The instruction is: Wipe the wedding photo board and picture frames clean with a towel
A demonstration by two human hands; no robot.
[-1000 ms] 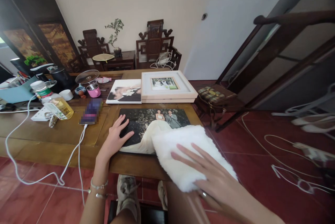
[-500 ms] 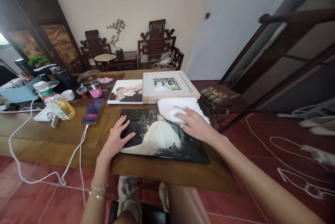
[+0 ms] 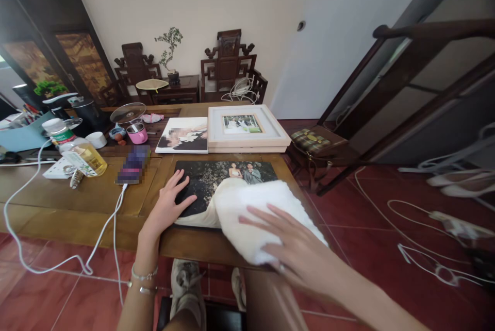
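Observation:
A large dark photo print (image 3: 216, 179) of a couple lies flat on the wooden table (image 3: 96, 197) in front of me. My left hand (image 3: 167, 206) rests flat on the print's left edge, fingers spread. My right hand (image 3: 286, 243) lies flat with fingers stretched out on a fluffy white cloth (image 3: 255, 212), which covers the print's near right part and hangs over the table's front edge.
Behind the print lie a white framed photo (image 3: 247, 127) and an unframed print (image 3: 183, 135). To the left are a phone (image 3: 133, 164) on a white cable (image 3: 112, 233), an oil bottle (image 3: 81, 155), a pink cup (image 3: 137, 134). A stool (image 3: 317, 143) and cables stand at right.
Half a second ago my right hand pressed the cloth at the print's far right corner. It has swept back toward me to the near right. My left hand has stayed put.

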